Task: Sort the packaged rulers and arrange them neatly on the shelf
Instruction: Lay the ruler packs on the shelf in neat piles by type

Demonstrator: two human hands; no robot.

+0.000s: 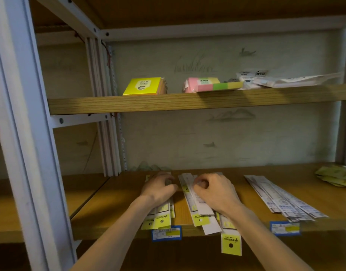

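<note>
Yellow-tabbed, white card-backed packaged rulers lie in two loose bundles on the lower wooden shelf board (129, 194), both running front to back. Left bundle (162, 217): fairly square, yellow hang-tabs just over the front lip. Middle bundle (199, 210): fanned; one ruler pack with a yellow punched tab (231, 244) hangs well past the front edge, and a plain white card strip (211, 224) juts beside it.

Left hand (160, 187) rests on the far half of the left bundle, fingers curled down over the packs; whether they pinch a pack or only press cannot be told. Right hand (215, 189) sits on the middle bundle, fingers curled in at its far end, apparently pinching the top packs; the contact is blurred.

Judged step: squaring up the two bundles. To do it well: keep the left hand as a steady weight, draw the overhanging pack back until its tab lines up with the others, then tap long edges together so the fan closes. Film sleeves will likely slide; push from the ends, not the top.

Outward: a third spread of white and blue packaged rulers (281, 200) lies angled to the right, well apart. Blue-edged price labels (166, 233) are on the shelf lip. Upper shelf holds a yellow box marked 2207 (142, 86) and a pink-and-green note pack (205, 85).
</note>
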